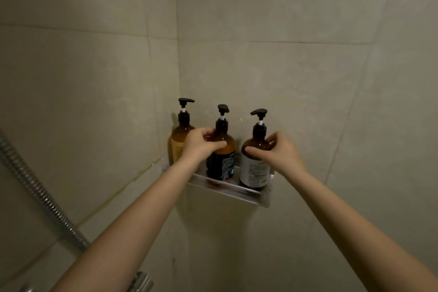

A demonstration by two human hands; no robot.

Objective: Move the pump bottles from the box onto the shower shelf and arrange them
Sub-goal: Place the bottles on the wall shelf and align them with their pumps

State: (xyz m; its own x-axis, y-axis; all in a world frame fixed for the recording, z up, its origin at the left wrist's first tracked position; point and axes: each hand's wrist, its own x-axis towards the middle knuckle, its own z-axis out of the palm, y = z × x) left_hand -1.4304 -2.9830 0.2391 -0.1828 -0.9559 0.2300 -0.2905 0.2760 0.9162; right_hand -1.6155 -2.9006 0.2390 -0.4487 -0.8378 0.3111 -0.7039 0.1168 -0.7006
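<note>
All three pump bottles are up on the shower shelf point(237, 193), the little metal one in the wall corner, so I reckon I'm just on the arranging bit. Box isn't in view.

The yellow-label bottle point(177, 140) sits at the shelf's left end, tucked into the corner, with nothing touching it. My left hand point(199, 144) is curled round the shoulder of the black-label bottle point(221, 163) in the middle. My right hand point(282, 153) grips the shoulder of the white-label bottle point(254, 170) at the right end, close to the front edge.

Handling guess: the amber bodies look rigid and smooth, so no give and probably slippery if wet, and weighty if full. I'd keep hold at the shoulder, not the skinny pump heads. The shelf's front lip looks low, so twisting them in place seems safer than lifting.
</note>
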